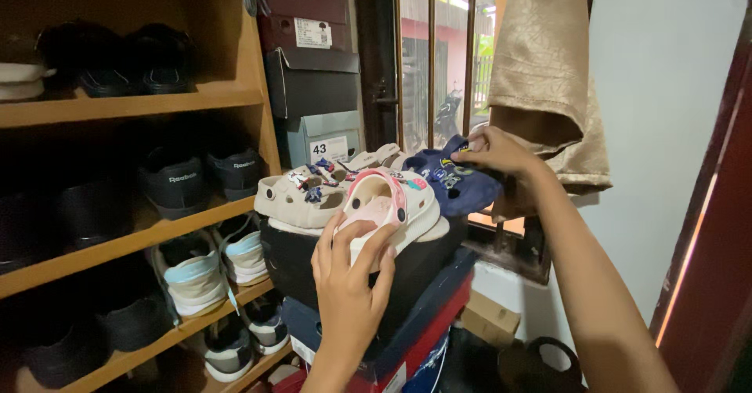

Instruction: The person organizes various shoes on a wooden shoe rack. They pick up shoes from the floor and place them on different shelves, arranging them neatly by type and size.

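the left hand (pixel 348 279) rests on the heel of a pink and white foam clog (pixel 389 205), its fingers (pixel 368 248) spread loosely and curled over the smooth rounded strap and rim rather than clamped tight. the clog is chunky, moulded, with a thick pale sole and small coloured charms on its top. beside it, just to the left and touching, lies a cream clog (pixel 296 199) of the same puffy shape, dotted with holes and charms. both sit on top of a black shoe box (pixel 298 264), which is stacked on a dark blue box (pixel 407 326) with a red one beneath.

the right hand (pixel 495 150) reaches further back, fingers bent down and pinching the upper edge of a navy blue clog (pixel 454 183) that leans against the window sill, its matte surface studded with little badges. whether the grip is firm cannot be told.

behind hangs a crumpled tan curtain (pixel 544 72), bunched and knotted, beside vertical window bars (pixel 431 48). grey and dark cardboard boxes (pixel 313 87) are piled against the frame. to the left a wooden shelf (pixel 133 103) of warm orange boards carries dark trainers and white-and-blue sneakers (pixel 196 275) in rows
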